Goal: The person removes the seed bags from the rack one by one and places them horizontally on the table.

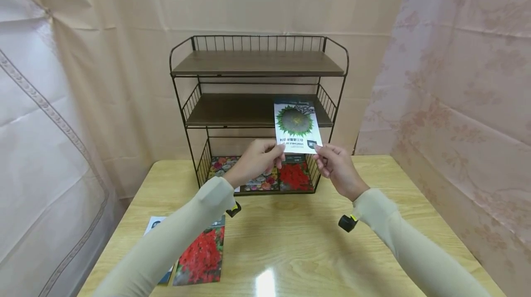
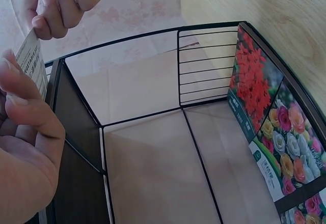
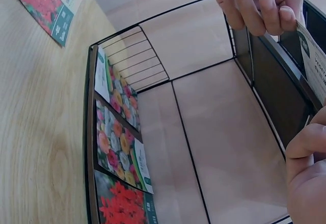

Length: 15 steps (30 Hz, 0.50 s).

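A white seed packet [image 1: 295,119] with a green-rimmed sunflower head is held between both hands, its far end over the right part of the middle shelf [image 1: 232,109]. My left hand [image 1: 258,161] pinches the packet's near left corner between thumb and fingers. At the near right corner, my right hand [image 1: 339,171] pinches it the same way. The right wrist view shows the packet [image 3: 314,66] edge-on beside the dark shelf board. On the bottom shelf lie a red-flower packet [image 1: 295,177] and multicoloured rose packets [image 3: 119,142], side by side.
The black wire rack has three wooden tiers, with a railed top shelf [image 1: 257,62]. On the wooden table [image 1: 298,251], another red-flower packet [image 1: 203,255] lies at the front left, partly under the left forearm. A white-edged packet [image 1: 153,223] lies beside it. Curtains hang behind and at both sides.
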### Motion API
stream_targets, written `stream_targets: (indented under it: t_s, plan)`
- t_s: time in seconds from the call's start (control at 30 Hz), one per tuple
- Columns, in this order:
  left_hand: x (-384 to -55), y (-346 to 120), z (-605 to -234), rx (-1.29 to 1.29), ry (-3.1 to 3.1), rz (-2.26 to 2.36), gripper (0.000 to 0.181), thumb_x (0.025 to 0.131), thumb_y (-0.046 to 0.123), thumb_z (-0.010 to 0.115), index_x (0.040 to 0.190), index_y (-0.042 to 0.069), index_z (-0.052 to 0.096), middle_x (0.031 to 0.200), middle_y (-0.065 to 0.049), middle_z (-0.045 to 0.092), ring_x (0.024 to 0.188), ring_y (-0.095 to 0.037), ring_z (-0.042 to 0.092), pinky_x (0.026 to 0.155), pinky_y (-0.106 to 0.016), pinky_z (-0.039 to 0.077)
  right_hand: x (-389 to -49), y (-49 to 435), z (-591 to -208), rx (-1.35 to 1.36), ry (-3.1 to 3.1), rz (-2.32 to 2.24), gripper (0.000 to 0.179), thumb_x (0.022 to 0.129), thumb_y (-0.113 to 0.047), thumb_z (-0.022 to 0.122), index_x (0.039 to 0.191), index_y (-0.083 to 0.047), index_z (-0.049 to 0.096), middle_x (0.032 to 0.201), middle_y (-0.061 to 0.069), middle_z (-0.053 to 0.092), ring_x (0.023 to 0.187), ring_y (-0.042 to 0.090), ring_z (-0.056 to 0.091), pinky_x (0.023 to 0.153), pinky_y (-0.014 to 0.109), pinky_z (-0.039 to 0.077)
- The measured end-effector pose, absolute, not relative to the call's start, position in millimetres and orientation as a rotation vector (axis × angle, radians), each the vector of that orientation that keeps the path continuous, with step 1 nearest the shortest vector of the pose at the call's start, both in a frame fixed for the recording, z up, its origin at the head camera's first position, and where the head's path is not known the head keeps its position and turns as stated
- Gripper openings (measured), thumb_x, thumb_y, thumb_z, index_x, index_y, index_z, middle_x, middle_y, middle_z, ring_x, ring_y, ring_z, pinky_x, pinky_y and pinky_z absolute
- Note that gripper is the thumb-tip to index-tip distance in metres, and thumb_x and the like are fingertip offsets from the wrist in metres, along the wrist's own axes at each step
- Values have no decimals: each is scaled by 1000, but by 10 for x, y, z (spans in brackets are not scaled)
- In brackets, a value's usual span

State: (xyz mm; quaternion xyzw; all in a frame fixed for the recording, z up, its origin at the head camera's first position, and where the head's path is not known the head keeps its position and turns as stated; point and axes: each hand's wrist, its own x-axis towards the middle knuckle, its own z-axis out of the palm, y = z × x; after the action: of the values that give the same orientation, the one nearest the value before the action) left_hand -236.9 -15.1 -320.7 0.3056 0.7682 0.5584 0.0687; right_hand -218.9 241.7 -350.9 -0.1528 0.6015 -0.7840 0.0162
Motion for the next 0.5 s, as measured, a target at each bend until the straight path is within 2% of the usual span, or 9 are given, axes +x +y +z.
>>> stream_targets:
  t_s: [0.23,0.43,0.5]
  plan:
    - [-2330,-213,-3250,926,2310,1677,41,110,40,50,91,8,69,84,-14,69,56,-20,51,54,-31,45,-2148,2371,-3538,-491,1838,-2436,30,107,-19,57,79,-10,64,75,-3,65,56,6,46,50,18,36]
    - [-2278,-271,-3279,954,2333,1651,42,110,41,49,91,9,69,80,-10,69,62,-43,51,53,-35,44,-2126,2345,-3576,-518,1843,-2421,31,107,-17,56,79,-8,64,72,-2,64,54,7,45,50,18,36]
    - [-2264,-291,-3296,963,2327,1647,42,110,41,49,92,8,69,81,-11,69,65,-50,50,54,-36,49,-2120,2338,-3595,-527,1845,-2413,30,107,-17,56,79,-9,65,72,-2,64,54,7,45,49,18,35]
